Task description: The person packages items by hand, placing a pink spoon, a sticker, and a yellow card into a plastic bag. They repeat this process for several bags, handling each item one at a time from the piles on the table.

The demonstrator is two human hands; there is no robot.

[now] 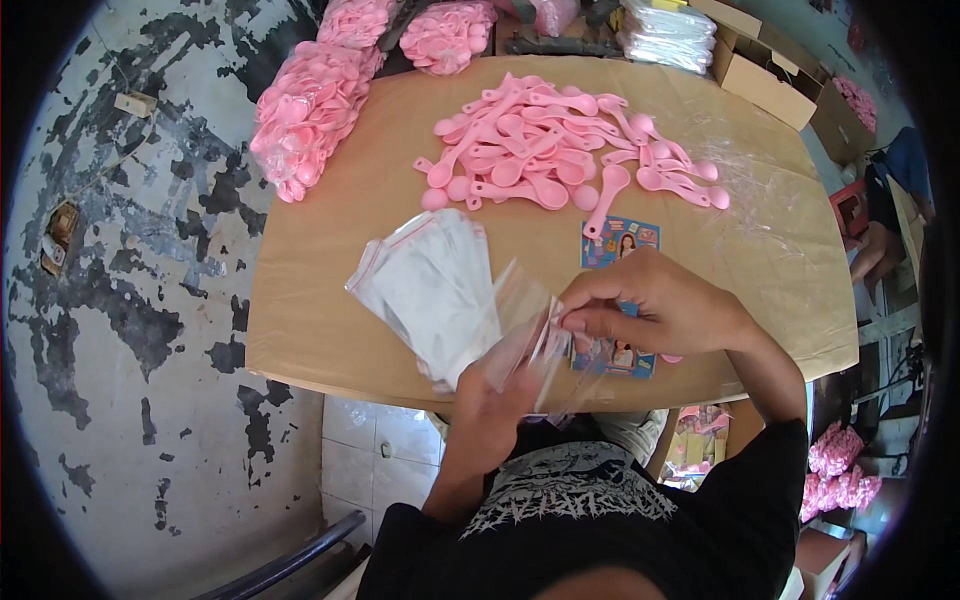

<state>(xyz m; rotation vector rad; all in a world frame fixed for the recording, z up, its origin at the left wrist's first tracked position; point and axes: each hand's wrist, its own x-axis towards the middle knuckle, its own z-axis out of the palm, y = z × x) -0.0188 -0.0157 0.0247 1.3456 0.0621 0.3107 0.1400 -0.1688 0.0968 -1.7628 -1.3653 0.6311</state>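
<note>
Near the front edge of the table, a clear plastic bag [527, 300] is held between my two hands. My left hand [488, 405] is closed around its lower part, partly seen through the film. The fingers of my right hand [655, 300] pinch the bag's edge. A fanned stack of clear bags [425, 285] with red-striped edges lies beside my left hand. Blue printed cards [640, 362] lie under and beyond my right hand, partly covered by it. One pink spoon [611, 188] rests with its handle end on the far card, in front of a pile of pink spoons [530, 140].
Bags full of pink spoons [315, 110] stand at the far left edge. At the back are white plastic packs [668, 35] and an open cardboard box [765, 75]. Clear film scraps [770, 200] lie on the right. Another person's leg [875, 250] shows at far right.
</note>
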